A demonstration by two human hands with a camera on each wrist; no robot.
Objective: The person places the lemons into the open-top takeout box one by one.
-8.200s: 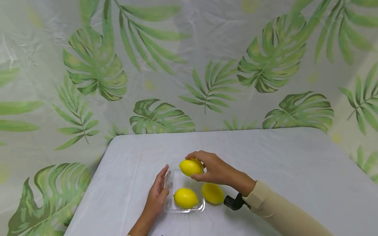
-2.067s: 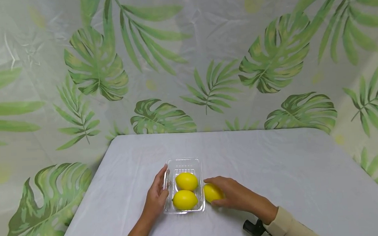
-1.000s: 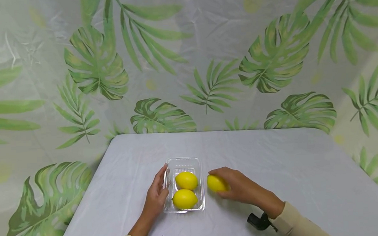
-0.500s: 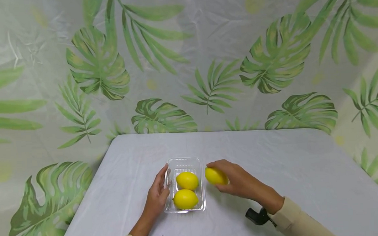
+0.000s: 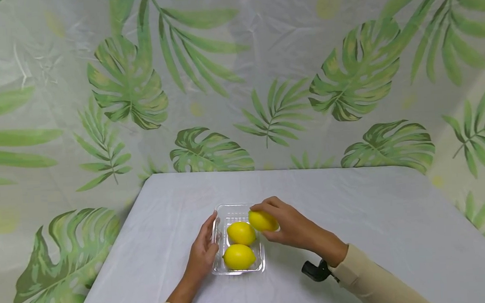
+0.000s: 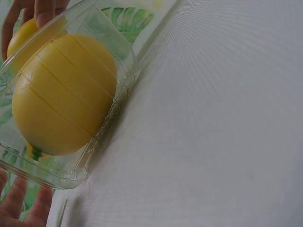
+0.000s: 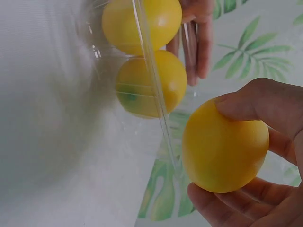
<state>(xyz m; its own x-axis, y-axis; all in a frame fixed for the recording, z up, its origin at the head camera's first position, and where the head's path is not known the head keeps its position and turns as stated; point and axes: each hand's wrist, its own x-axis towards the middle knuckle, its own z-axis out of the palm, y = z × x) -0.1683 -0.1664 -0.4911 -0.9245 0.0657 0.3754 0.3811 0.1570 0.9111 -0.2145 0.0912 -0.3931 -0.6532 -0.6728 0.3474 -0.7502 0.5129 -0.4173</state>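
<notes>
In the head view my right hand grips a yellow lemon between thumb and fingers, over the right rim of a clear plastic container. Up close, the right wrist view shows this held lemon raised beside the container's wall. Two more lemons lie inside, a rear one and a front one, close together. My left hand rests along the container's left side with fingers fairly straight. Its fingertips show right at the clear wall in the left wrist view.
A white cloth covers the table, whose far edge meets a leaf-printed backdrop. Black wrist cameras sit on both forearms, the right one low over the cloth to the right of the container.
Since the oldest frame, a second lemon has come to lie in the container. My right hand has picked up the third from the table's right side and moved it left over the rim.
</notes>
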